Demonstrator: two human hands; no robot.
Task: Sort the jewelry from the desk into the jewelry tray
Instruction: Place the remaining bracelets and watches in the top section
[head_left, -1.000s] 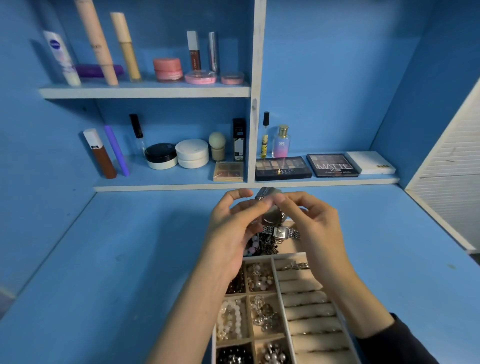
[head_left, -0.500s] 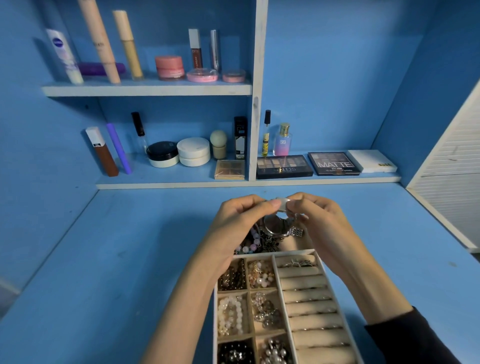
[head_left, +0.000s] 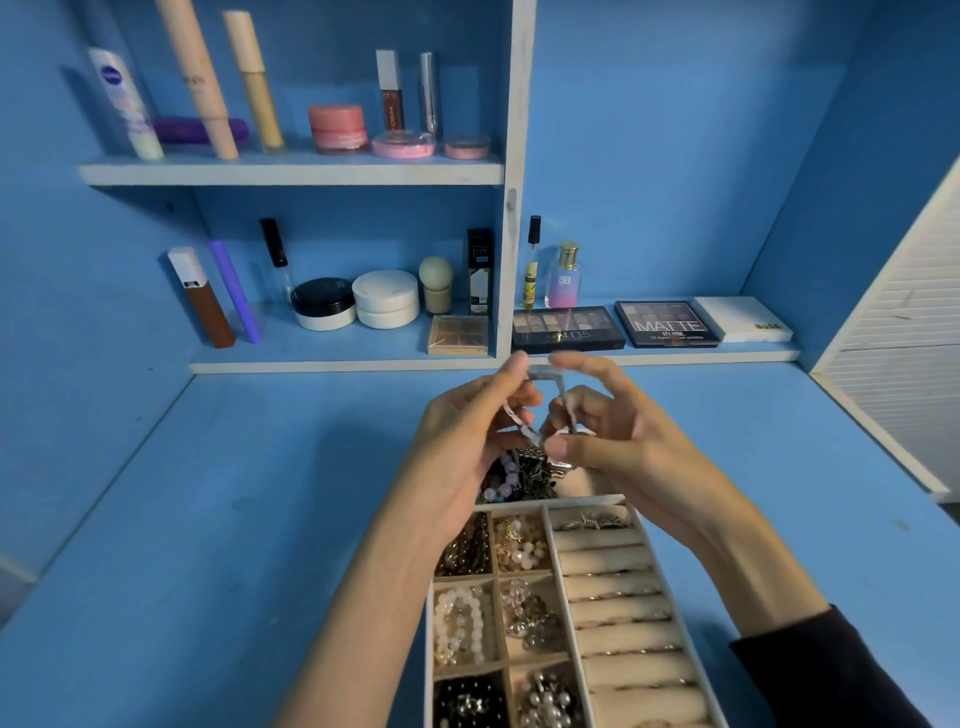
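You have a metal band (head_left: 543, 371), seemingly a link bracelet or a watch strap, up in the air between both hands. It hangs over the loose pile (head_left: 524, 470) of jewelry at the far end of the tray (head_left: 558, 503). Your left hand (head_left: 462, 447) has its grip closed on the band near the top and along the left strand. Your right hand (head_left: 623, 447) pinches the top and also the lower end, where the two strands meet. Both grips are clamped on the band, and it touches neither bench (head_left: 260, 519) nor tray.

The risks I see from here:

- The holds are fingertip pinches on smooth links. If one lets go first, the band will likely swing and slip out of the other.
- A drop from here would probably land in the pile and snag on the beads and chains.
- Your wrists hover over the filled near compartments. A low sweep could drag beads out or mix them.
- The ring rolls (head_left: 608, 558) on the right look too narrow for a band. Forced in, it may push out the rings already there.
- I cannot tell which compartment has room, so check before you lower it.
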